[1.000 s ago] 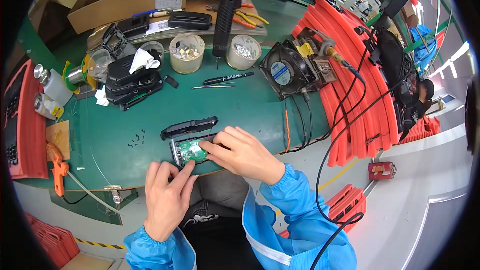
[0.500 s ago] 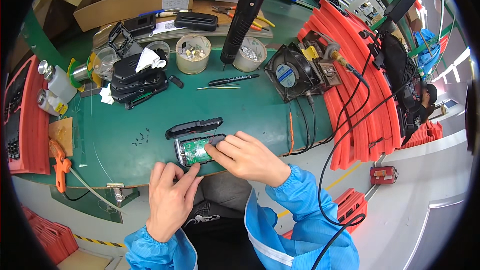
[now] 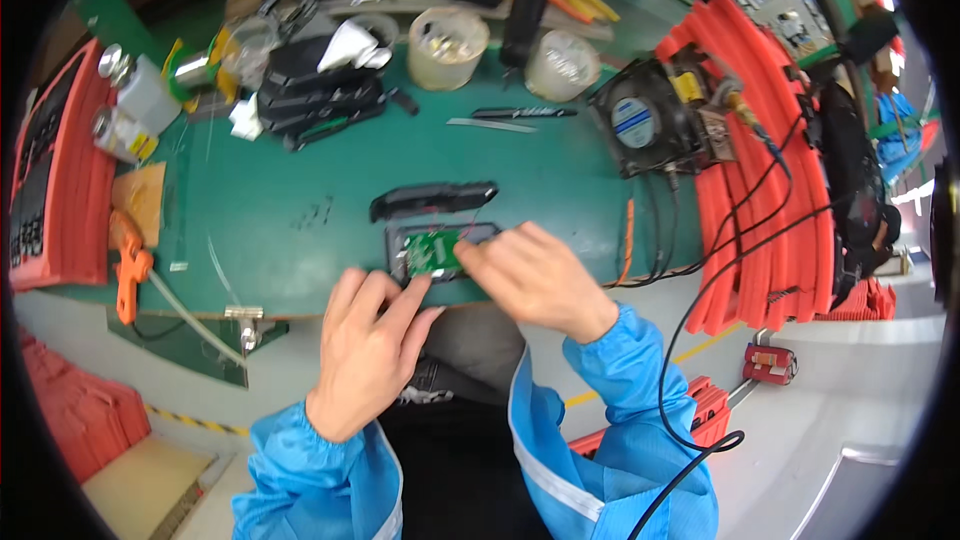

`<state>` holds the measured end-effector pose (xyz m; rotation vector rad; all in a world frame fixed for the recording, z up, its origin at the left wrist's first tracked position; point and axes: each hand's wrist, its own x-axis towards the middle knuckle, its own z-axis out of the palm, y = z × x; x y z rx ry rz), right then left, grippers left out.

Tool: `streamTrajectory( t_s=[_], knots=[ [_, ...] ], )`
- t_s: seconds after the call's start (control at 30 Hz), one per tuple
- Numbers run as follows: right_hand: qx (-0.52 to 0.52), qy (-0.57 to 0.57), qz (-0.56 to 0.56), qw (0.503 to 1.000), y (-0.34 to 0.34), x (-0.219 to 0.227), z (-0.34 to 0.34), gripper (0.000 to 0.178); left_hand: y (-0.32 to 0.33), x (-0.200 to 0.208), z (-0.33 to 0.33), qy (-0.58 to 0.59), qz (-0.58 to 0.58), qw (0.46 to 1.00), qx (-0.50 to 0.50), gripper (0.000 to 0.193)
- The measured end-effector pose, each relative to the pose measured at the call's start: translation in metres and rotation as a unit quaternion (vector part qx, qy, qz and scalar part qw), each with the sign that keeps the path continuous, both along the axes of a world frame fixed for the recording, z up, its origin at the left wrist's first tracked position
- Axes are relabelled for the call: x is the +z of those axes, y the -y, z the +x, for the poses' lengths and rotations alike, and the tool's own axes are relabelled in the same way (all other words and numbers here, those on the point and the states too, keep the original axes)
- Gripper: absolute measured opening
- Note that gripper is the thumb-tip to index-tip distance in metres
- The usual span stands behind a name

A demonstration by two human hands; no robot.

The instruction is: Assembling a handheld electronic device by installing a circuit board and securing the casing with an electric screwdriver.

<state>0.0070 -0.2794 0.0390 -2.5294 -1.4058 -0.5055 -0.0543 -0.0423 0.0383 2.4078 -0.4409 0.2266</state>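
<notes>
A green circuit board [image 3: 432, 252] lies in a black plastic casing half [image 3: 396, 240] near the bench's front edge. Just behind it rests the matching black cover [image 3: 433, 200], with thin wires running between the two. The curled fingers of my right hand [image 3: 540, 278] close at the board's right end; its thumb side is partly hidden. My left hand [image 3: 368, 350] is at the near side, its index fingertip touching the casing's near edge. Its thumb stands apart, and no object shows between the fingers.
Small dark screws [image 3: 318, 212] are scattered left of the casing. Behind are a marker [image 3: 525, 112], two tubs [image 3: 447, 50] of small parts, stacked black casings [image 3: 315, 90] and a hanging electric screwdriver [image 3: 535, 5]. A fan [image 3: 635, 120] with cables stands right; an orange-handled tool [image 3: 130, 265] is left.
The whole view has shifted, so the bench appears higher and further right. Both hands stay at the casing and board, with only slight finger movement.
</notes>
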Motion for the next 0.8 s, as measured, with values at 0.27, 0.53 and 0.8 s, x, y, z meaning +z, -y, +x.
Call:
streamTrajectory(
  t_s=[0.27, 0.53, 0.8],
  knots=[
    [-0.027, -0.029, 0.094, 0.995, -0.001, -0.012, 0.008, 0.046, -0.01, -0.003, 0.01, 0.013, -0.044, 0.999, 0.0, 0.031],
    [-0.109, -0.146, 0.203, 0.962, -0.015, -0.012, 0.015, 0.025, -0.015, -0.015, 0.031, 0.012, -0.132, 0.982, 0.131, 0.019],
    [-0.142, -0.242, 0.275, 0.92, -0.023, -0.002, 0.025, 0.013, -0.005, -0.02, 0.054, 0.029, -0.187, 0.975, 0.113, 0.017]
  ],
)
